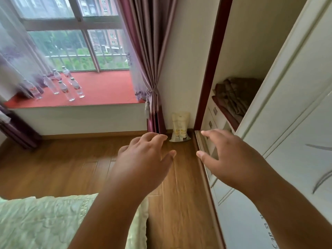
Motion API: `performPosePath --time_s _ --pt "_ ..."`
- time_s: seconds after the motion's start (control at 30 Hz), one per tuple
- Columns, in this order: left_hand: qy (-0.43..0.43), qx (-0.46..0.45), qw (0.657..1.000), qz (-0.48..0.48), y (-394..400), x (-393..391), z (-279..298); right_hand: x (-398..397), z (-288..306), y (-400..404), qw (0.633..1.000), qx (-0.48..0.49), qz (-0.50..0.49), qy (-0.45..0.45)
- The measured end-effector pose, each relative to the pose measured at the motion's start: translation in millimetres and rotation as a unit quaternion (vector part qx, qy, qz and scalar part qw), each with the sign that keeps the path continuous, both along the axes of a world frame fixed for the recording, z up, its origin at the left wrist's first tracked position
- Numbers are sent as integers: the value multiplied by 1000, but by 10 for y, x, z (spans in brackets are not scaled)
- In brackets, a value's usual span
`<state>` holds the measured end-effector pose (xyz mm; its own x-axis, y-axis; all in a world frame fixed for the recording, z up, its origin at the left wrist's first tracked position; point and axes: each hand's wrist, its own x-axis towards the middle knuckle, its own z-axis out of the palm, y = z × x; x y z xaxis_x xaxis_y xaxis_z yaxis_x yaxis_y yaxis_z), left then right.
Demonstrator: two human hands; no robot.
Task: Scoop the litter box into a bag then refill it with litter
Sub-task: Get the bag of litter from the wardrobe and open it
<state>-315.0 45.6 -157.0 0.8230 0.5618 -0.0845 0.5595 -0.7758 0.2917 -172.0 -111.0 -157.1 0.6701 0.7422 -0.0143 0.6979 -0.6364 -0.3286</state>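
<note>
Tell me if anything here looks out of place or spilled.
Nothing looks spilled or damaged. The yellow-and-white bag stands upright in the corner against the wall, the bottles stand upright on the red window ledge, and both hands are empty.

Daylit window, purple curtain, wooden floor, seemingly open white wardrobe.

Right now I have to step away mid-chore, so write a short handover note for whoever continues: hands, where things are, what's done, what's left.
Left hand: open, holding nothing, stretched forward above the wood floor.
Right hand: open, holding nothing, by the open wardrobe.
A pale yellow-printed bag, possibly the litter, stands against the wall in the corner beside the curtain.
No litter box, scoop or waste bag in view.
Done: nothing visible.
Left: scooping, bagging, refilling.
</note>
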Motion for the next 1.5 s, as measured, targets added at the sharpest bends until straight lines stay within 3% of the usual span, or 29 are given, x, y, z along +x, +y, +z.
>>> performPosePath --time_s 0.37,0.87,1.2,1.5 --pt "38 -9 999 9 843 796 -152 859 -185 802 1000 5 -21 16" --pt "33 16 998 47 1773 2917 88 2995 29 2030 999 26 43 20" --pt "40 -5 999 19 2507 3853 -167 3956 -89 2665 999 -12 19 29" --pt "14 -1 999 -39 3710 4841 -290 4694 -119 3657 999 -19 -43 10"
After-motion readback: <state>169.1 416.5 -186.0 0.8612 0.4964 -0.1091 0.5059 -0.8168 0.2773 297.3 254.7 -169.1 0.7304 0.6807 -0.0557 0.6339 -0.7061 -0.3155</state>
